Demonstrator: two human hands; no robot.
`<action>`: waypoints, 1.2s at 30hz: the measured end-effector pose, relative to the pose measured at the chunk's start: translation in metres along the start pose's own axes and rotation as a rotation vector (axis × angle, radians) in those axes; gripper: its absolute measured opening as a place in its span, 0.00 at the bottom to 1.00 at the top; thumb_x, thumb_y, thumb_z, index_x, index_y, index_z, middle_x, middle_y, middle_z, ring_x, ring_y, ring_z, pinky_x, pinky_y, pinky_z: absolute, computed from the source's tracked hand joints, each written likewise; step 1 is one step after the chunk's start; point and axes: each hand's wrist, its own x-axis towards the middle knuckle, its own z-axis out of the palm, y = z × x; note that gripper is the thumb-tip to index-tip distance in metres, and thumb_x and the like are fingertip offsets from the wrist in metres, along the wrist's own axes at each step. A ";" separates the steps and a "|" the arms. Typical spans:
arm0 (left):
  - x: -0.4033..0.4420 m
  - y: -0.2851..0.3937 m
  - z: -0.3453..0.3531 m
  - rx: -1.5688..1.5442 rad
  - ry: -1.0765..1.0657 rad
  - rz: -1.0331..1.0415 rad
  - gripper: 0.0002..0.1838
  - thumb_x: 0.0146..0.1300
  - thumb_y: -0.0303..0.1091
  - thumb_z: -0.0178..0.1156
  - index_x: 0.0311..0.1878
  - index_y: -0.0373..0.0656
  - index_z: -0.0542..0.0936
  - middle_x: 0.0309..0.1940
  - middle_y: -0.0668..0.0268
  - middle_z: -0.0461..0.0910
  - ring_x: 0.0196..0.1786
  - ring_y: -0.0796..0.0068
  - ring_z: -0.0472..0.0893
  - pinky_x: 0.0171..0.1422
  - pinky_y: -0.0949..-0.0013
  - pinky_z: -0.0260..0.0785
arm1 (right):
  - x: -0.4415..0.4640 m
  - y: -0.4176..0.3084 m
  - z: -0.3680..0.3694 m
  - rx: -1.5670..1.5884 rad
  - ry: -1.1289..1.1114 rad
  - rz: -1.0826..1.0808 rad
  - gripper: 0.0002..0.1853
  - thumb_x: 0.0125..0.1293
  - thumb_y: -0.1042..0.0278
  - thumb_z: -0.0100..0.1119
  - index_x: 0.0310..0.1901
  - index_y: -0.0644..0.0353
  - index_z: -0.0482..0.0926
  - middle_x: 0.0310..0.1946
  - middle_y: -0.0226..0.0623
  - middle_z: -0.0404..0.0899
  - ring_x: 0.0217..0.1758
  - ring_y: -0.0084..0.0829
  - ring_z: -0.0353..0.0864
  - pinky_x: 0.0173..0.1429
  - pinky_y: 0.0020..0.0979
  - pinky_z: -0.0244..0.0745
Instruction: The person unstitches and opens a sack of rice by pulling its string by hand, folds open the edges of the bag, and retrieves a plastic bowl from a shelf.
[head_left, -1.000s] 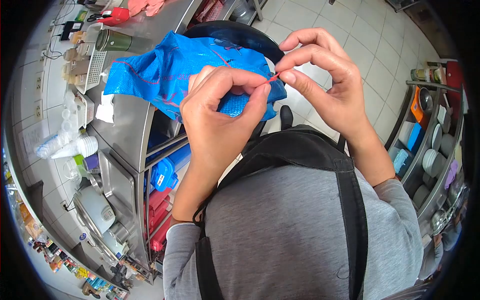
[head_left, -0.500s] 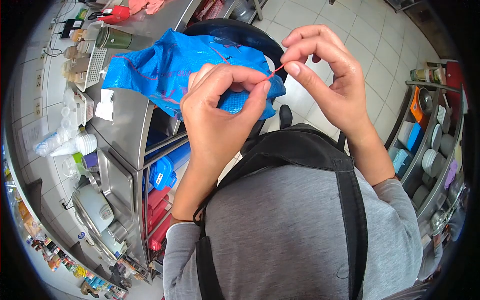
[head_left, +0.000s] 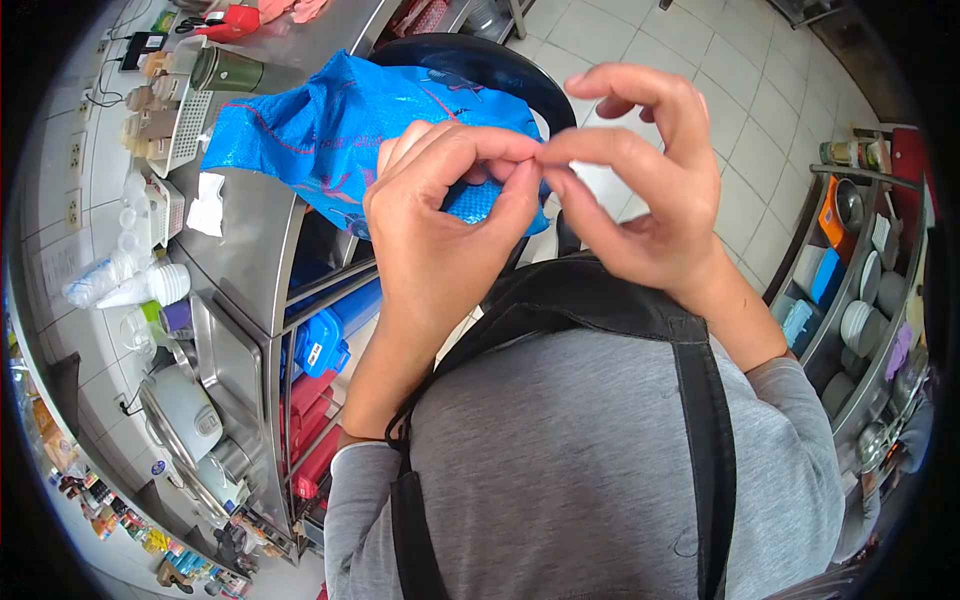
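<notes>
A blue woven bag (head_left: 345, 130) with red printing and red stitching lies over the steel counter's edge and a round black seat (head_left: 490, 60). In front of it, my left hand (head_left: 450, 200) pinches a red thread between thumb and forefinger; only a tiny bit of the thread shows. The fingertips of my right hand (head_left: 640, 170) meet those of my left, with thumb and forefinger nearly together at the thread. Its other fingers are curled and raised. Whether the right fingertips grip the thread is hidden.
Left, the steel counter (head_left: 235, 250) bears a green-lidded jar (head_left: 228, 72), a white basket (head_left: 187, 130), stacked cups (head_left: 165, 285) and a metal tray (head_left: 228, 350). Below are blue (head_left: 322, 343) and red containers. Shelves with bowls (head_left: 862, 325) stand at the right.
My right hand has come down and left, bringing its fingertips against my left hand's. The red thread stretched between them is now mostly out of sight. The bag has shifted slightly left.
</notes>
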 end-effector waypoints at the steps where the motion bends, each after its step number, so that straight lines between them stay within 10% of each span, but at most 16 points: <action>1: 0.000 0.000 0.000 0.005 -0.002 -0.002 0.08 0.50 0.23 0.73 0.33 0.46 0.87 0.25 0.74 0.82 0.30 0.78 0.76 0.44 0.71 0.63 | 0.000 0.002 0.000 -0.007 -0.011 0.016 0.12 0.44 0.72 0.72 0.33 0.49 0.85 0.49 0.32 0.81 0.40 0.31 0.76 0.47 0.34 0.63; 36: 0.003 0.006 -0.005 0.106 -0.089 0.047 0.07 0.53 0.20 0.72 0.36 0.39 0.87 0.30 0.70 0.82 0.34 0.81 0.74 0.42 0.76 0.66 | 0.004 0.003 -0.005 0.167 -0.151 0.187 0.07 0.48 0.82 0.67 0.31 0.61 0.83 0.58 0.44 0.76 0.44 0.31 0.75 0.50 0.31 0.72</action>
